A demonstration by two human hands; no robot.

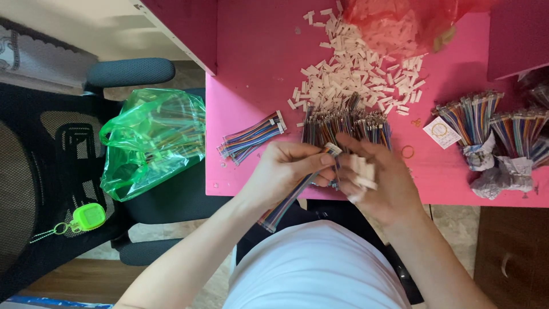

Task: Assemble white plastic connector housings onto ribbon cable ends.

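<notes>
Hands meet at the near edge of the pink table (257, 68). From the head camera, the left hand (286, 171) pinches a multicoloured ribbon cable (289, 200) near its white connector end, the cable trailing down toward the person's lap. The right hand (377, 180) curls its fingers (349, 146) around several small white connector housings (363, 171), just beside the cable's tip. Behind lie a heap of white housings (354, 74), loose cables (251, 137), bundled cables (486, 120), and a green bag (151, 140) on a chair.
</notes>
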